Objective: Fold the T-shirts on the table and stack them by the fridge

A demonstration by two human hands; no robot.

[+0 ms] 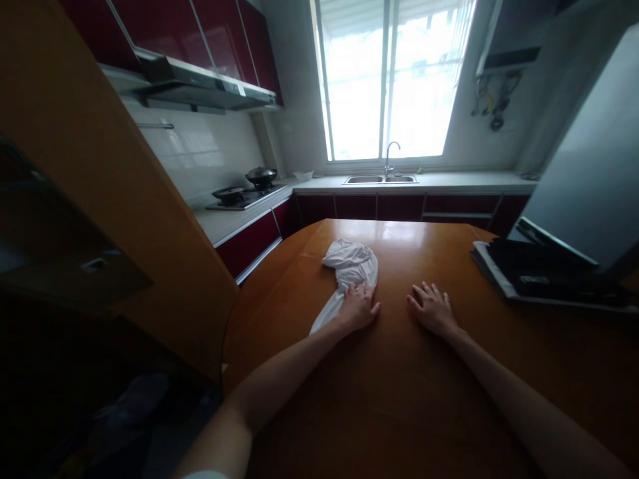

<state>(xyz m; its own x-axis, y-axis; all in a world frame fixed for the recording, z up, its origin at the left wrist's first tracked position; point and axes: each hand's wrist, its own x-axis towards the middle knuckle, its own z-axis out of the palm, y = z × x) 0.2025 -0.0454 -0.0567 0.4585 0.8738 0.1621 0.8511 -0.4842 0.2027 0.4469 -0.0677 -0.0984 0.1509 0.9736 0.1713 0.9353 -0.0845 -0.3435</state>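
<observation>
A crumpled white cloth (352, 256) lies on the wooden table (389, 372), its narrow end trailing toward me on the left. My left hand (358, 307) rests on the cloth's near part, fingers laid out over the fabric and thumb to the right. Flat on the bare wood to the right is my right hand (432, 309), with its fingers spread and nothing in it. The cloth beneath my left palm is hidden.
Dark flat items (539, 273) are stacked at the table's right side, near a pale fridge (589, 159). Beyond the table runs a counter (319, 185) with a sink (367, 179). Pans (261, 175) stand on the stove at left; a wooden partition (164, 266) is close on my left.
</observation>
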